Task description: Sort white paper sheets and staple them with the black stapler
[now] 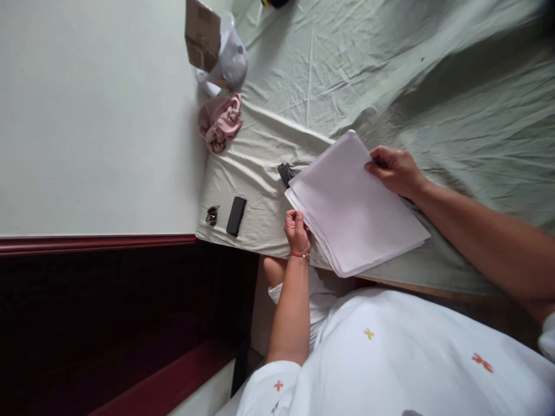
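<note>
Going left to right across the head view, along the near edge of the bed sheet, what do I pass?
Keys → black phone → left hand → paper stack → right hand.

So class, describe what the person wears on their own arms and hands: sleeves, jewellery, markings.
The left hand has a thin red thread bracelet at the wrist and a bare forearm, with a short white sleeve bearing a small orange-red motif. The right hand shows no ring or band; its forearm is bare, with a white sleeve edge at the frame's right.
</note>
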`<state>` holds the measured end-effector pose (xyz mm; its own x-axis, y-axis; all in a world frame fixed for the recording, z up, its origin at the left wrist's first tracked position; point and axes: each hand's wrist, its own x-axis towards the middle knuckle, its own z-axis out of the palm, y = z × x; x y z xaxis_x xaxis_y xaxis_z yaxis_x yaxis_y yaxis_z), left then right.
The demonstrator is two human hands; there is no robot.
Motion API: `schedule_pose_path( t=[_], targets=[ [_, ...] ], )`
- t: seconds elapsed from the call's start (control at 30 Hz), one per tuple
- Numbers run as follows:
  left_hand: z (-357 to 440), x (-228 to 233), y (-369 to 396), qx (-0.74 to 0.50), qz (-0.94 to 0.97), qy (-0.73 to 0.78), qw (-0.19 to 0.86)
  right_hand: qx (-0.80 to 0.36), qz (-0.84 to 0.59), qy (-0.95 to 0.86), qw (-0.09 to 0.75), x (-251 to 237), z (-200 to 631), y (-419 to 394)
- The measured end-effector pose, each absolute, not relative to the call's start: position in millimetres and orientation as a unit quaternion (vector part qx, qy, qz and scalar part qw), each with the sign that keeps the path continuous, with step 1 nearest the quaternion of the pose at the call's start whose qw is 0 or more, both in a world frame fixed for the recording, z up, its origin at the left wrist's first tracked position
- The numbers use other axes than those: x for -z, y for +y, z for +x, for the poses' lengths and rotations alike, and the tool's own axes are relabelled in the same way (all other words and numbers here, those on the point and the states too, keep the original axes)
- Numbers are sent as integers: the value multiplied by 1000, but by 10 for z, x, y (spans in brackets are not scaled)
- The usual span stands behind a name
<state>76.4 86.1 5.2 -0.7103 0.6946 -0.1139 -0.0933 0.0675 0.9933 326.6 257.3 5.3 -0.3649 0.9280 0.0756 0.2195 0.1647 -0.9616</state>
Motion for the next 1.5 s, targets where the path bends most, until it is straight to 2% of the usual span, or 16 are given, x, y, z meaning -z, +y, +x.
schedule_pose_path(
  t=[0.13,0.47,0.63,1.5],
  targets=[
    [777,-61,832,-619,248,661,344,-484,-425,-668,373,-53,3265,2566],
    [729,17,840,-634,279,672,262,-496,-442,-618,420,17,3246,2586],
    [724,27,845,-626,274,680,265,-549,-418,-602,402,-21,3265,2582],
    [664,121,795,-602,350,670,258,-558,-371,-628,396,30,3271,2599]
  ],
)
